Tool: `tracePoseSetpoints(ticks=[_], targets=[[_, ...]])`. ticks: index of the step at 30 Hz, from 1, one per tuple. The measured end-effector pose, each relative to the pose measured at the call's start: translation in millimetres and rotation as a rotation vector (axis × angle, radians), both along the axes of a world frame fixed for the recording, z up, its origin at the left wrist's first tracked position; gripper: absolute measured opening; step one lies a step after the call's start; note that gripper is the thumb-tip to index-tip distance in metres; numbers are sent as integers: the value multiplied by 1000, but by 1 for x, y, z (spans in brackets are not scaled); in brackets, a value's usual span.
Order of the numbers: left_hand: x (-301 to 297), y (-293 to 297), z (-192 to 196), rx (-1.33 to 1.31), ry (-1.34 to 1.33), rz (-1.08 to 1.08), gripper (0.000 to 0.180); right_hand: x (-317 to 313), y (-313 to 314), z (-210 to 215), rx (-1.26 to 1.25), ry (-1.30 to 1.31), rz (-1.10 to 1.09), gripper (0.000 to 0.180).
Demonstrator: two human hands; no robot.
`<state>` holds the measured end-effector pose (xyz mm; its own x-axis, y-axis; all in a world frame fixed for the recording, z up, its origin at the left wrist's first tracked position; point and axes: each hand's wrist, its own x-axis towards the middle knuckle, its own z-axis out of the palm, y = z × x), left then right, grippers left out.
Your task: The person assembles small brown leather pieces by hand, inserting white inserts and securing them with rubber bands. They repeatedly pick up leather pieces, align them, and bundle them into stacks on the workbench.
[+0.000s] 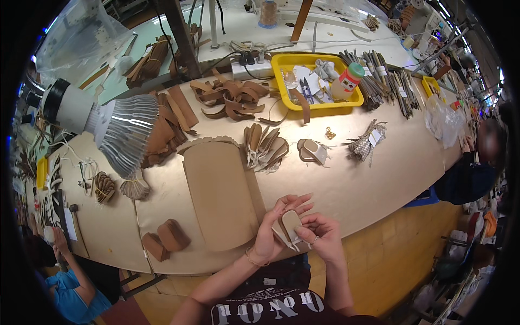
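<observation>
Close to the table's front edge, my left hand [266, 234] and my right hand [326, 238] together hold a few small beige leather tabs [292, 222] with rounded ends and darker edges. My left fingers support them from the left and behind, some fingertips stretched out. On the right, my thumb and fingers pinch the tabs near their lower end, where pale strips stick out. Beyond my hands lie a fanned bundle of similar tabs [264, 149] and a smaller stack of tabs [312, 151]. Small gold-coloured rings [329, 133] rest near that stack.
A brown board [219, 197] lies left of my hands. Farther back stand a yellow tray [278, 73] holding a green-lidded jar [348, 82], and loose brown leather strips [233, 97]. A large finned lamp [122, 130] hangs at left. Co-workers sit at left [81, 290] and right [466, 176].
</observation>
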<state>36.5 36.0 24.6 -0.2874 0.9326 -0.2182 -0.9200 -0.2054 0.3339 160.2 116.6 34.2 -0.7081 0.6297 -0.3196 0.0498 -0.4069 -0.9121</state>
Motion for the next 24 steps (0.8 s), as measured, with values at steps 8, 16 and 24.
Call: tracePoseSetpoints(ticks=[8,16,24], targets=[[-1,7,-2,-79,-198,10,62,-5,-12,26,909,-299,-264,17],[4,5,-3,-33,-196,-25,84,-1,-18,25,1107,-193,-178,16],[1,-4,2,-1,-315,-32,88,-3,-21,14,327,-94,-328,18]])
